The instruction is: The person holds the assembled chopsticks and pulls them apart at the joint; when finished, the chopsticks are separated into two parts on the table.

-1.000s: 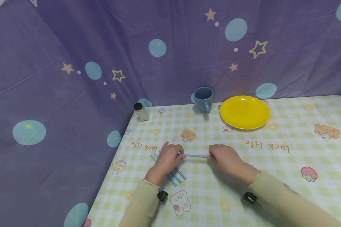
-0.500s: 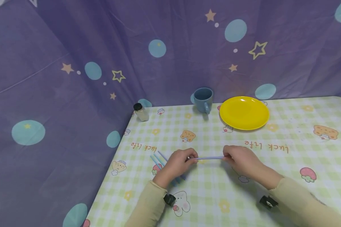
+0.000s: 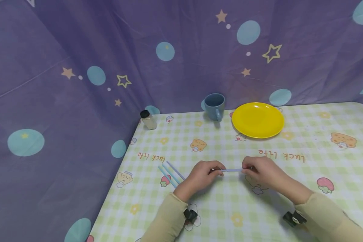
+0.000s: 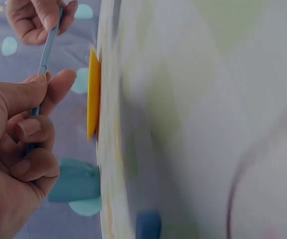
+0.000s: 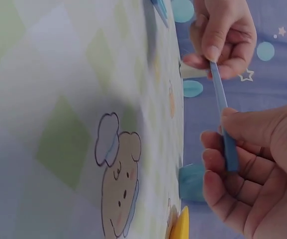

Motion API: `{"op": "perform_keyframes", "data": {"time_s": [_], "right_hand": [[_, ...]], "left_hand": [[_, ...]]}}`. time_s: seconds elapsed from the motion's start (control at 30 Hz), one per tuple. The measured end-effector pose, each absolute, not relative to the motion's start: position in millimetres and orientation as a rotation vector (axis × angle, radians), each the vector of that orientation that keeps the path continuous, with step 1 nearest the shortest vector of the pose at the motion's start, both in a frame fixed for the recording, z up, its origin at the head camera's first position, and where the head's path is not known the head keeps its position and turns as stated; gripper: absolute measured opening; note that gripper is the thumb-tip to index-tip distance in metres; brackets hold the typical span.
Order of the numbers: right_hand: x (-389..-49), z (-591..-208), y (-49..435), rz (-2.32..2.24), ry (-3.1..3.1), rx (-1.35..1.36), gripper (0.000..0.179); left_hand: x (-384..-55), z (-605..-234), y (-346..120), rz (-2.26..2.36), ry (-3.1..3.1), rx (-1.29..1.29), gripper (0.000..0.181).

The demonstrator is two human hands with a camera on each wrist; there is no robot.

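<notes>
A slim lavender-blue drinking straw (image 3: pixel 232 170) stretches level between the two hands above the table. My left hand (image 3: pixel 204 173) pinches one end between thumb and forefinger, with its other fingers curled in the left wrist view. At the opposite end, my right hand (image 3: pixel 261 168) holds the straw with thumb and fingers; its tip lies across the curled fingers (image 5: pixel 215 159) in the right wrist view. Left of the left hand, more straws lie side by side on the cloth, a lavender one (image 3: pixel 174 169) and blue ones (image 3: pixel 167 175), partly covered by the left forearm.
A blue mug (image 3: pixel 214 107) and a yellow plate (image 3: pixel 258 120) stand at the back of the table. A small jar with a black lid (image 3: pixel 148 120) is at the back left corner. A checked cloth (image 3: pixel 217 208) covers the table, and a purple curtain (image 3: pixel 184 77) hangs behind.
Both hands have moved right with the straw, the left hand farther, so less straw shows between them. The straws on the table are now less covered by the left hand.
</notes>
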State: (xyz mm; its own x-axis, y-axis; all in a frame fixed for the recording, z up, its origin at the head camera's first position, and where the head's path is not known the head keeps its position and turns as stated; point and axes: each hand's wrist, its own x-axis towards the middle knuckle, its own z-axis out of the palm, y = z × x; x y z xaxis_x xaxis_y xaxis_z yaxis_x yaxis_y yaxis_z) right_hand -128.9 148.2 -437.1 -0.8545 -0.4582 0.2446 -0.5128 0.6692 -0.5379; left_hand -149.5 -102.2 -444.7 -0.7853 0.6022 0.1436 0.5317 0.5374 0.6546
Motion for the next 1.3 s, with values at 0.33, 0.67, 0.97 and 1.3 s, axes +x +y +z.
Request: {"op": "perform_keyframes", "data": {"time_s": [0.33,0.67,0.97,1.3], "right_hand": [[-121,-441,145,1.065,-2.729,0.820,0.008],[-118,-442,148,1.090,-2.628,0.862,0.013],[-118,-441,152,1.057,-2.589,0.876,0.016],[-119,-435,154,0.979,-2.593,0.880,0.016]], "left_hand": [[-145,-448,-77,1.201,2.588,1.016,0.008],[-143,-448,-73,1.302,2.481,0.984,0.012],[-144,-448,-70,1.383,2.421,0.938,0.014],[-145,-442,-70,1.367,2.452,0.962,0.015]]}}
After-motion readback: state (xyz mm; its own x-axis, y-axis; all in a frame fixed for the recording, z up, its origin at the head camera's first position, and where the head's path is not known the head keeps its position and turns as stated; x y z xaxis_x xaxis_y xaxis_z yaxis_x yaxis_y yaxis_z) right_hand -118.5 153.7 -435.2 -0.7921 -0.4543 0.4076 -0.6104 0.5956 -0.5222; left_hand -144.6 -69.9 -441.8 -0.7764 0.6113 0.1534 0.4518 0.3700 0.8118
